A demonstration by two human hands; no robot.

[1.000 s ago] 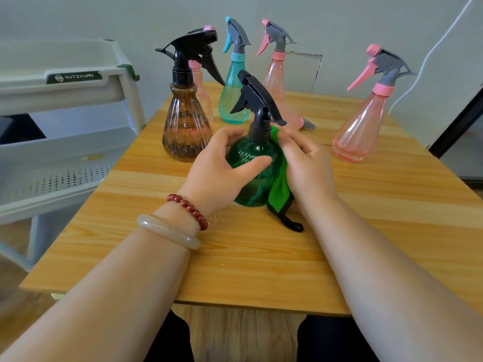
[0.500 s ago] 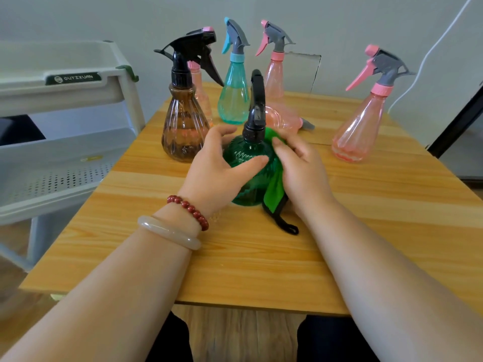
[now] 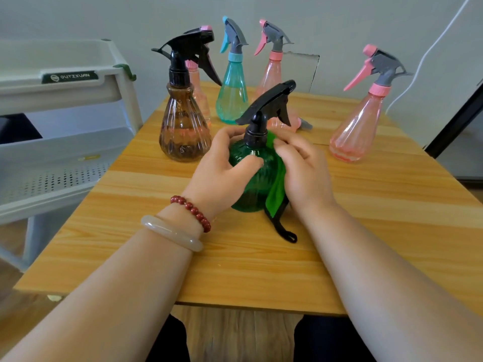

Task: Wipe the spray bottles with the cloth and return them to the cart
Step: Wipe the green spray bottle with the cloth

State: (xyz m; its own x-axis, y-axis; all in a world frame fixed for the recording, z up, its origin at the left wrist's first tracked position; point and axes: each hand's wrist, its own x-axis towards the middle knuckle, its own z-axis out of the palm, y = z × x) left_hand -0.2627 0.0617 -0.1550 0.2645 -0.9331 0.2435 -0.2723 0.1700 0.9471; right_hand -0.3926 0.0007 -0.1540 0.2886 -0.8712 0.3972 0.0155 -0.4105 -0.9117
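Note:
A green spray bottle (image 3: 254, 178) with a black trigger head stands on the wooden table (image 3: 366, 231) in front of me. My left hand (image 3: 222, 168) grips its round body from the left. My right hand (image 3: 303, 168) presses a green cloth (image 3: 277, 189) with black edging against the bottle's right side, fingers curled over the cloth. The cloth's black loop lies on the table below. A brown bottle (image 3: 184, 126) with a black head stands to the left.
Behind stand a teal bottle (image 3: 231, 97), a pink bottle (image 3: 271, 74) and another pink one (image 3: 198, 87) half hidden by the brown bottle. A further pink bottle (image 3: 358, 126) stands at right. A white tiered cart (image 3: 65, 121) is at the table's left.
The green bottle has turned under my hands: its black trigger head swung round from pointing right to pointing up and right. Both hands stayed on the bottle.

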